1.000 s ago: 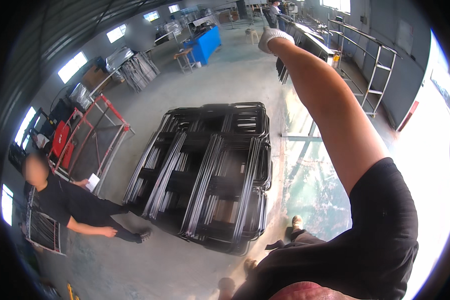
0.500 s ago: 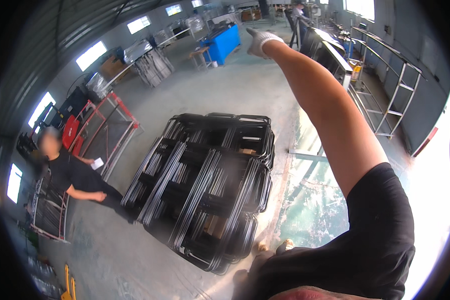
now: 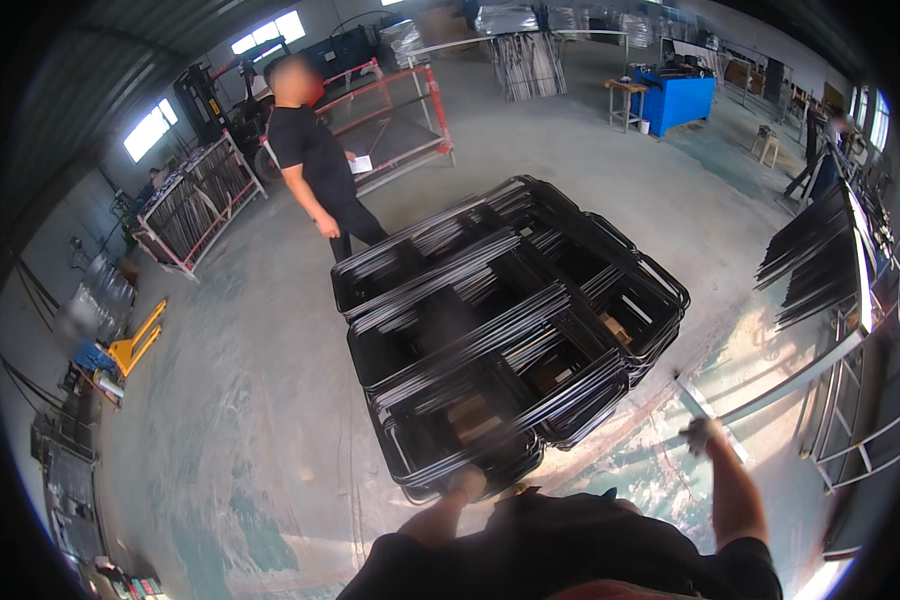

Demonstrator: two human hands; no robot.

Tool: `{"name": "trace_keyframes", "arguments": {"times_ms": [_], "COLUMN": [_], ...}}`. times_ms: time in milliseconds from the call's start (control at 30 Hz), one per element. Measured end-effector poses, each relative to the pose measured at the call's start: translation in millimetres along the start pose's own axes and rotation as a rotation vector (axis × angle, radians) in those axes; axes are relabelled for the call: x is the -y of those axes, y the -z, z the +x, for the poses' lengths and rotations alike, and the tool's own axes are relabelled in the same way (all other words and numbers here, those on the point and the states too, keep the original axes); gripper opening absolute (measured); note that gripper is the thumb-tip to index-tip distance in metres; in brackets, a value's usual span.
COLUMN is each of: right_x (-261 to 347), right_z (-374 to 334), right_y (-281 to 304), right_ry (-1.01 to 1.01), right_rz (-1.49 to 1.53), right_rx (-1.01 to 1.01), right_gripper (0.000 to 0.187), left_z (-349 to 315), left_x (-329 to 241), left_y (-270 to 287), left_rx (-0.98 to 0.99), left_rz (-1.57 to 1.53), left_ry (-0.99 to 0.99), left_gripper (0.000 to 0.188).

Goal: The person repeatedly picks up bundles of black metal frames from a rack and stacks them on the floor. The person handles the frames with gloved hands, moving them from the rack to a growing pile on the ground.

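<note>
A large stack of black tubular metal frames (image 3: 450, 325) with rounded corners lies on the floor in front of me. At its near edge is my left hand (image 3: 467, 484), blurred against the tubes. Whether it grips one or only hangs beside it cannot be made out. My right hand (image 3: 703, 436), in a greyish glove, is low to the right of the stack, near a pale metal bar (image 3: 710, 415). Its fingers are smeared and dim, and nothing plainly shows in them. Brown cardboard pieces (image 3: 473, 418) show through gaps in the stack.
Past the stack a person (image 3: 315, 165) in black stands holding a white paper. Red-and-white racks (image 3: 440, 110) are behind them. A yellow pallet jack (image 3: 137, 340) stands left, a blue cabinet (image 3: 675, 100) far right. Black panels (image 3: 820, 250) lean on a metal rack at right.
My right arm, stretched out and raised before, has come down to my right side. My view has swung left, and my left hand now shows at the stack.
</note>
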State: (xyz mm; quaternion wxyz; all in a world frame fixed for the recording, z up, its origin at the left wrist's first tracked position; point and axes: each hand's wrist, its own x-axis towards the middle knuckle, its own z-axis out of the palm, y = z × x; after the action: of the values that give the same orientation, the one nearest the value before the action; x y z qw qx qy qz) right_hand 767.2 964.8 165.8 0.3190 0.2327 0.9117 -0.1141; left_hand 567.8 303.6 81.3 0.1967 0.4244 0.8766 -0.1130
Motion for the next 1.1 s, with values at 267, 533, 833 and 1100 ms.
{"name": "trace_keyframes", "arguments": {"times_ms": [267, 533, 833, 1100], "right_x": [-115.7, -270.1, -397.5, -503.1], "right_z": [-94.7, -159.7, -156.1, -207.4], "right_y": [-275.7, -215.1, -41.3, -46.2], "right_ry": [-0.392, -0.784, -0.677, -0.899], "right_rz": [0.797, 1.495, 1.270, 1.406], "right_rx": [0.107, -0.176, -0.561, -0.424], "right_gripper": [0.023, 0.019, 0.024, 0.062], "left_z": [90.5, 190.0, 299.4, 374.9], "left_x": [-79.9, -297.5, -490.3, -665.2], "left_y": [73.4, 159.6, 299.1, 382.9], "left_rx": [0.114, 0.052, 0.281, 0.290], "left_rz": [-0.033, -0.644, -0.575, -0.632], "left_ry": [0.069, 0.164, -0.261, -0.704], "left_gripper": [0.026, 0.028, 0.033, 0.035]}}
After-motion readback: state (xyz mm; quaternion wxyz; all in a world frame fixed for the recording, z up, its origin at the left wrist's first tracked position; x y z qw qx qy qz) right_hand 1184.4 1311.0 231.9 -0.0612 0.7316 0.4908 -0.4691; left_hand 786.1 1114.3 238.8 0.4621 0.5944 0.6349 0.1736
